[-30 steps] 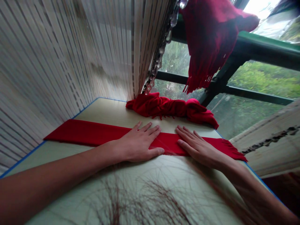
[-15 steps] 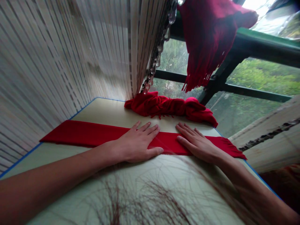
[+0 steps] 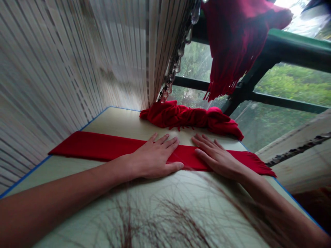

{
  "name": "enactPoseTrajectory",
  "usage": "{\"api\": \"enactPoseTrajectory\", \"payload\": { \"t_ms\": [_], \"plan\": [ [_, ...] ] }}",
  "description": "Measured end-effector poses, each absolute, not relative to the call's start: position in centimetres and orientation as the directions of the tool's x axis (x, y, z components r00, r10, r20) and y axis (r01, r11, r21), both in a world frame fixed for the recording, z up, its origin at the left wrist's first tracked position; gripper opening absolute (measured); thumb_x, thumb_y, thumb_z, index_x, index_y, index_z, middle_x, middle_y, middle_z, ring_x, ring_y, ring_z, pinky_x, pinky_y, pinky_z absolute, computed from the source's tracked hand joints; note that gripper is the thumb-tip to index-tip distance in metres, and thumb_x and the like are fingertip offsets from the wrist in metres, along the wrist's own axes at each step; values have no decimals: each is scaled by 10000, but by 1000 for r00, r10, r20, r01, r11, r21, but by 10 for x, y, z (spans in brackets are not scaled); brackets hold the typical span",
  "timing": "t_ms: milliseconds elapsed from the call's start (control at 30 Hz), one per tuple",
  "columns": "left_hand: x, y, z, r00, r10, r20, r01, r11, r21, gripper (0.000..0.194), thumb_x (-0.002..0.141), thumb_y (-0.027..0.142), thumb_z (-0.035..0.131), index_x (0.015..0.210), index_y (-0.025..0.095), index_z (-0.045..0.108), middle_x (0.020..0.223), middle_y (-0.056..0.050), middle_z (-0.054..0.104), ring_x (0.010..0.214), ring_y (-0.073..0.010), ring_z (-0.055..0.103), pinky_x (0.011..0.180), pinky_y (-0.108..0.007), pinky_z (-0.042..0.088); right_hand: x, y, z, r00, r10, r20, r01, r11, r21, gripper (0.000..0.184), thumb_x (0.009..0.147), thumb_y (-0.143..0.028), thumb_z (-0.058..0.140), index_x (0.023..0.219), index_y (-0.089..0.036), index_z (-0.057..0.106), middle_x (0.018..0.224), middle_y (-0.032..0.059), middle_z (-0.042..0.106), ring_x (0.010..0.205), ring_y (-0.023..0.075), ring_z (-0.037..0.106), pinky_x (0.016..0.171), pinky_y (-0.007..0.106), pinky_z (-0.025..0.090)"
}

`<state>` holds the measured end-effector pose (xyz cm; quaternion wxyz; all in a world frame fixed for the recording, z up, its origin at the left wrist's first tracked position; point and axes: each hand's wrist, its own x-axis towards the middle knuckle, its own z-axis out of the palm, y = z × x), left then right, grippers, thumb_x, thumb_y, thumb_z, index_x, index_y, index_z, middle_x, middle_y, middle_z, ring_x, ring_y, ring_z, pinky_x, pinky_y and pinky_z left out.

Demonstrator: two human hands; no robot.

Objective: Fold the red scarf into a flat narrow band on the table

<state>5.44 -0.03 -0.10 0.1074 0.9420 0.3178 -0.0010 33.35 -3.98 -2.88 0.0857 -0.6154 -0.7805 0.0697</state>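
A red scarf [image 3: 98, 146], folded into a long flat strip, lies across the pale table [image 3: 113, 119]. Its fringed end is at the right edge of the table. My left hand [image 3: 156, 156] rests flat on the middle of the strip, fingers spread, thumb pointing right. To the right of it, my right hand [image 3: 217, 155] also lies flat on the scarf, fingers stretched toward the far side. A short stretch of red cloth shows between the two hands. Neither hand grips anything.
Behind the strip, a second red scarf [image 3: 191, 117] lies bunched along the table's far edge. Another fringed red scarf [image 3: 235, 44] hangs over the green window frame [image 3: 297, 44]. A striped string curtain [image 3: 77, 62] borders the left side, with a string of clear beads [image 3: 178, 63]. Loose hair crosses the lower view.
My right hand has slid slightly left along the scarf, closer to the left hand. The left hand stays in place on the cloth. The view shifts a little.
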Motion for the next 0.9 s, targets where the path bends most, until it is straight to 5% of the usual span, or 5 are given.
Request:
{"api": "enactPoseTrajectory", "payload": {
  "t_ms": [300, 500, 600, 700, 900],
  "plan": [
    [53, 2, -4, 807, 589, -46, 585, -786, 200, 869, 1007, 728, 287, 1660, 158, 227, 1722, -80, 165, 1613, -295, 88, 1290, -571, 50, 423, -37, -36, 34, 999, -29, 977, -39, -211, 724, 1042, -649, 188, 1638, -257, 314, 1724, 91, 225, 1588, 346, 170, 1247, 710, 122],
    [54, 0, -2, 803, 593, -64, 591, -779, 208, 872, 1007, 721, 282, 1662, 150, 214, 1724, -75, 155, 1615, -291, 67, 1290, -581, 43, 388, -34, -32, -57, 991, 123, 972, 83, -219, 714, 1048, -645, 190, 1636, -261, 317, 1737, 58, 179, 1603, 304, 88, 1275, 652, 69],
    [55, 0, -2, 800, 595, -69, 595, -776, 208, 877, 1007, 726, 275, 1665, 149, 203, 1725, -71, 147, 1615, -287, 63, 1293, -574, 38, 363, -34, -32, -165, 984, 64, 964, 175, -202, 692, 1053, -649, 188, 1636, -297, 312, 1739, 24, 192, 1604, 280, 84, 1286, 617, 54],
    [55, 0, -1, 793, 605, -71, 606, -772, 192, 883, 1006, 728, 274, 1662, 141, 213, 1723, -79, 149, 1614, -292, 73, 1294, -572, 45, 376, -35, -34, -83, 997, 6, 982, 83, -171, 686, 1052, -639, 201, 1637, -298, 312, 1737, 22, 207, 1601, 287, 103, 1288, 604, 70],
    [55, 0, 0, 796, 600, -74, 603, -778, 176, 876, 1009, 718, 286, 1666, 145, 198, 1724, -85, 152, 1611, -302, 99, 1295, -570, 56, 434, -40, -35, 145, 989, 30, 978, -138, -158, 732, 1054, -572, 186, 1631, -146, 332, 1712, 174, 243, 1574, 411, 158, 1242, 720, 107]
  ]
}}
